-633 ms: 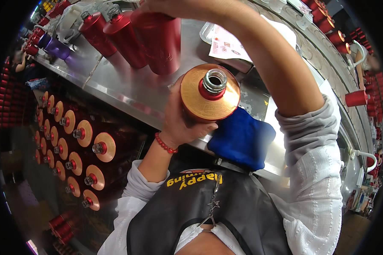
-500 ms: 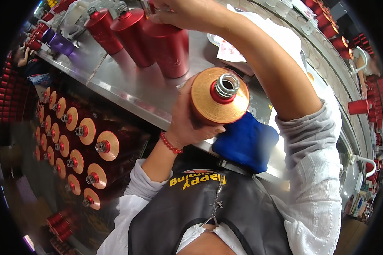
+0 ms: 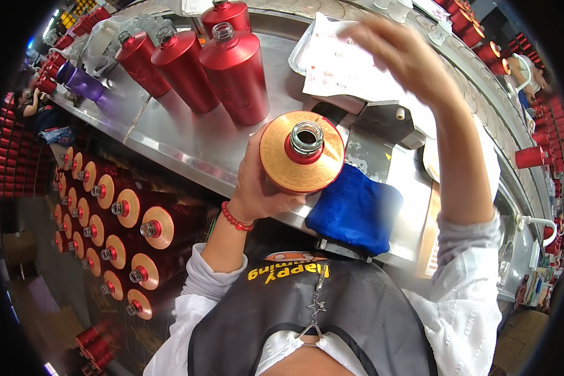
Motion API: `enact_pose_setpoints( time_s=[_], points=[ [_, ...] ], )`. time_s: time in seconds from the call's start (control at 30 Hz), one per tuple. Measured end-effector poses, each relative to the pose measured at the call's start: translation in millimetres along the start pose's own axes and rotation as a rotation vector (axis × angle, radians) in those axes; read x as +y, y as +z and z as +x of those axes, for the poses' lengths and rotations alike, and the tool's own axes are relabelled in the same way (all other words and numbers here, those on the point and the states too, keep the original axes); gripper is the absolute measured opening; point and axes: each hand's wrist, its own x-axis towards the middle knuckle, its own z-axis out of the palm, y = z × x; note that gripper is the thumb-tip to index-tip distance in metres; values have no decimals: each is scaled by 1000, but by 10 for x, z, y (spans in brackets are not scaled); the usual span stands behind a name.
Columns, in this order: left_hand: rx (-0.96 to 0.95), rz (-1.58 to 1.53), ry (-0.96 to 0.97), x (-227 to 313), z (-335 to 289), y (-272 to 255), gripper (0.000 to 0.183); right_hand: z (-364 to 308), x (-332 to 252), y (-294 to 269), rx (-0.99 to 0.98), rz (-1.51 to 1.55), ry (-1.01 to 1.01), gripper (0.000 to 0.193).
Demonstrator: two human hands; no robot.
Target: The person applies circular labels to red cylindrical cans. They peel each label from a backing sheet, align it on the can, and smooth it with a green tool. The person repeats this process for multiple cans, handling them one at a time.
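Observation:
My left hand is wrapped round a red bottle with a gold-patterned shoulder and an uncapped clear glass neck. The bottle's mouth points up toward me, and its lower body is mostly hidden. Up at the right, my right hand is above some white printed sheets; its fingers look stretched out and apart, though motion blurs their tips. I see nothing in them. Under the held bottle's right side, a blue cloth covers something at the bench's near edge.
Several plain red bottles stand on the metal bench, beside a purple bottle. Below left are rows of gold-shouldered bottles. A grey metal device sits by the sheets. A conveyor runs along the far side.
My right hand has left the red bottles at the back and swung right, over the printed sheets. The held bottle has shifted slightly left and down with my left hand.

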Motion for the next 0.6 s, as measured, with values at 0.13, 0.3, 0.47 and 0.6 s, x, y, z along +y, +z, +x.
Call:
enact_pose_setpoints(
  time_s=[0.13, 0.3, 0.47, 0.6],
  points=[
    [72, 39, 144, 174, 21, 160, 108, -841, -374, 324, -119, 403, 128, 43],
    [296, -129, 88, 428, 31, 461, 94, -989, -611, 629, 22, 473, 145, 70],
    [299, 16, 49, 511, 78, 569, 84, -971, -720, 810, 106, 564, 143, 59],
    [278, -28, 5, 530, 92, 522, 83, -996, -744, 939, 168, 620, 262, 63]
  ],
)
